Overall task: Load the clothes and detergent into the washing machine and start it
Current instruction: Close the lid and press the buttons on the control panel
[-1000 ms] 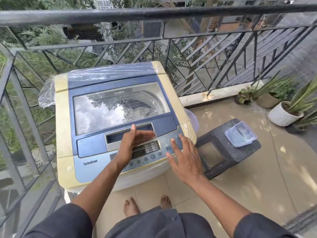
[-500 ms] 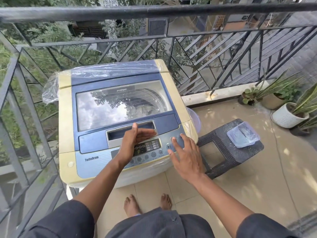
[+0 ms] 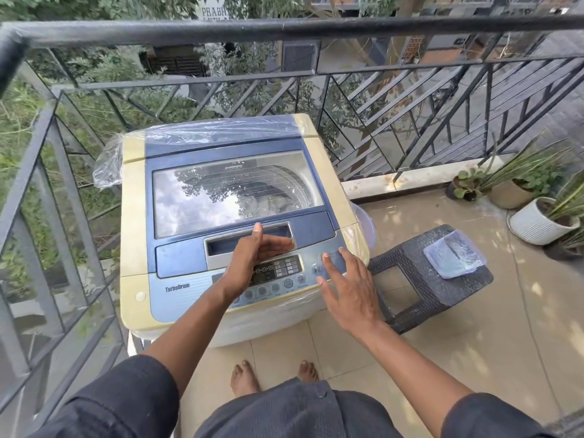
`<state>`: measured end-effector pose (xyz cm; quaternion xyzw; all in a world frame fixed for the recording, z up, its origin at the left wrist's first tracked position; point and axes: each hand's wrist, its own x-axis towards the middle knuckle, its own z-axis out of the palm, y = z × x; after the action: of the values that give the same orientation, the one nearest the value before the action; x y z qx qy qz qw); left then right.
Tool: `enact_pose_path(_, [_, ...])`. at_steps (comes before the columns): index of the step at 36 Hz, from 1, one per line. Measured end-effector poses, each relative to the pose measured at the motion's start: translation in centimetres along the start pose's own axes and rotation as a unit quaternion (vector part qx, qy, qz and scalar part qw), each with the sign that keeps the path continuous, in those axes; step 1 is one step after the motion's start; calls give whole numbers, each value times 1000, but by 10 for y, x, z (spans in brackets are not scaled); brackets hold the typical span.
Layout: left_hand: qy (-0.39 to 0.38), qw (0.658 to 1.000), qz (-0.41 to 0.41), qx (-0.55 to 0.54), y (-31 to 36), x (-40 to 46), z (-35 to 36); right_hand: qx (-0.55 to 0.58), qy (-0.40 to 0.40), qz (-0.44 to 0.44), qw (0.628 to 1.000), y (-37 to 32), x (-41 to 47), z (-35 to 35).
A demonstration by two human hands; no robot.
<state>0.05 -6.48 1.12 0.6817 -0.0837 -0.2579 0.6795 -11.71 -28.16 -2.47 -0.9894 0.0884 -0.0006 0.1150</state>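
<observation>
A cream and blue top-loading washing machine [image 3: 136, 222] stands on the balcony with its glass lid [image 3: 234, 194] closed; clothes show dimly through the glass. My left hand [image 3: 256, 254] lies flat with straight fingers over the lid handle recess, just above the control panel [image 3: 278, 273]. My right hand [image 3: 347, 289] is spread open, its fingertips at the round buttons on the panel's right end. The panel display shows lit digits.
A dark plastic stool [image 3: 420, 279] stands right of the machine with a clear plastic container [image 3: 453, 254] on it. Potted plants [image 3: 543, 213] line the far right. A black metal railing [image 3: 284, 80] encloses the balcony. My bare feet are on the tiles.
Both hands stay at the machine's front. My right hand's fingertips have shifted slightly forward onto the right-hand buttons. The view has tilted a little.
</observation>
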Motion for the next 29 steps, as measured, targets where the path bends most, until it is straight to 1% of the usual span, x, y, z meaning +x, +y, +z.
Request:
enact_pose_path(4, [-13, 1000, 3, 9, -1, 0, -4, 2, 1, -9, 1000, -2, 1, -1])
enact_pose_path(9, [-13, 1000, 13, 23, -6, -2, -13, -22, -16, -50, 998, -15, 1, -2])
enact_pose_path(14, [-5, 1000, 16, 9, -10, -7, -21, -14, -13, -77, 997, -31, 0, -2])
enact_pose_path(18, [-1, 1000, 14, -4, -12, -10, -24, -12, 1, -139, 990, -48, -6, -1])
enact_pose_path(21, [3, 1000, 11, -14, -13, -12, -25, -18, -5, -193, 981, -64, -12, 0])
enact_pose_path(24, [4, 1000, 10, -21, -15, -14, -25, -3, -7, -224, 975, -77, -20, 3])
enact_pose_path(26, [5, 1000, 9, -25, -15, -14, -25, 1, -22, -235, 972, -83, -25, 5])
enact_pose_path(29, [8, 1000, 11, -26, -15, -15, -26, -13, -81, -238, 968, -89, -29, 9])
